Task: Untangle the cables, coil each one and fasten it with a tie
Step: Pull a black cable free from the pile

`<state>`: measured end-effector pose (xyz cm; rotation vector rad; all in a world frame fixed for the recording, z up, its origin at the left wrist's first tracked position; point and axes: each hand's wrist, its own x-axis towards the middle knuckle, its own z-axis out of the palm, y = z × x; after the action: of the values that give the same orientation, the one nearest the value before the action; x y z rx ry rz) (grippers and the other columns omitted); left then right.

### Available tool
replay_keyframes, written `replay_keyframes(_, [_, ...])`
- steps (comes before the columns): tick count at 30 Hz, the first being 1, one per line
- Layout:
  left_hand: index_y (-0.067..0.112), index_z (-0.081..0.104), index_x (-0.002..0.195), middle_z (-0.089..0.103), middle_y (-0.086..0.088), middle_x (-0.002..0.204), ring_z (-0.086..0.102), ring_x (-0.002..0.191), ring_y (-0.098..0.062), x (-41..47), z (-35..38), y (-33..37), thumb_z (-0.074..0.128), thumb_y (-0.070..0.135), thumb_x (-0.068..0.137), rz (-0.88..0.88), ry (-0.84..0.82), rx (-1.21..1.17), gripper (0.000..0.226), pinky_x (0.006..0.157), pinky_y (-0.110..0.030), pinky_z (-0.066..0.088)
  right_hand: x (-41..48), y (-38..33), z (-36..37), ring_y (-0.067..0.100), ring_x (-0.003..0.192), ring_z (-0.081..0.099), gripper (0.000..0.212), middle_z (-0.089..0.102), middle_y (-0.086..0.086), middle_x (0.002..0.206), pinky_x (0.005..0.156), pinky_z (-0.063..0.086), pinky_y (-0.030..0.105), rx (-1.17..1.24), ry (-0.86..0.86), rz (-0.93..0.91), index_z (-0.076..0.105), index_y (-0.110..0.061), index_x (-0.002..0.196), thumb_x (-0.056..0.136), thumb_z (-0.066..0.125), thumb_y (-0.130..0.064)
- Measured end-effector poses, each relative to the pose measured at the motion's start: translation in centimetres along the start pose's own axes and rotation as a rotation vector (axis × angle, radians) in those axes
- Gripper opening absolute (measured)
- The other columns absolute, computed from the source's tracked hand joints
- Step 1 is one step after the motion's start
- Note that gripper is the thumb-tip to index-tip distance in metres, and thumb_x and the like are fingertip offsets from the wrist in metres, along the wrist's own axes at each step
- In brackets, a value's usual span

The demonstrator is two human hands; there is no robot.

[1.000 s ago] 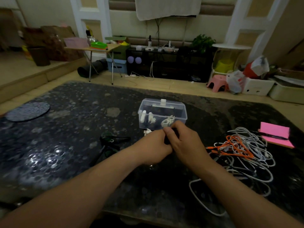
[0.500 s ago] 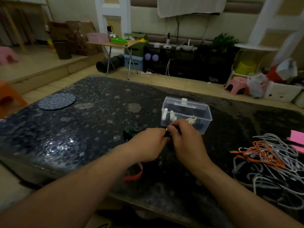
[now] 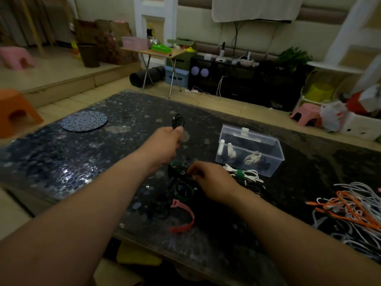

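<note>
On a dark speckled table (image 3: 61,162) in a cluttered room, tangled cables (image 3: 350,207) are heaped at right. A dark coiled cable (image 3: 178,122) is gripped by the left hand (image 3: 169,139), now parted from the right hand (image 3: 209,179), whose hold cannot be told.

Glossy table (image 3: 61,168); clear plastic box (image 3: 266,153).

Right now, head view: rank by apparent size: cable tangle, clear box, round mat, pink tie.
1. cable tangle, cropped by frame
2. clear box
3. round mat
4. pink tie
Top two are close; tangle sits nearer.
</note>
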<state>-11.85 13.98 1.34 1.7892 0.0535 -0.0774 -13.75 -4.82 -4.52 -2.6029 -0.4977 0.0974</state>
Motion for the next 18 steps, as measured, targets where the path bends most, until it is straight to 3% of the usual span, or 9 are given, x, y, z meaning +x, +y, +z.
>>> replay_keyframes(12, [0.019,0.053,0.086,0.044,0.003,0.066,0.038,0.052,-0.012,-0.3,-0.3,0.8,0.044,0.042,0.112,0.058,-0.064,0.016,0.036,0.050,-0.029,0.031,4.4,-0.9,1.2,0.029,0.107,0.068,0.016,0.073,0.005,0.116,0.089,0.057,0.043,-0.201,-0.043,-0.044,0.075,-0.024,0.110,0.096,0.067,-0.023])
replay_keyframes(18, [0.019,0.056,0.086,0.046,0.003,0.067,0.040,0.053,-0.011,-0.2,0.0,1.1,0.044,0.043,0.111,0.074,-0.075,0.016,0.037,0.051,-0.029,0.033,5.5,-1.7,1.2,0.037,0.105,0.065,0.015,0.068,0.014,0.116,0.082,0.051,0.041,-0.294,-0.109,-0.016,0.067,-0.014,0.107,0.102,0.059,-0.024])
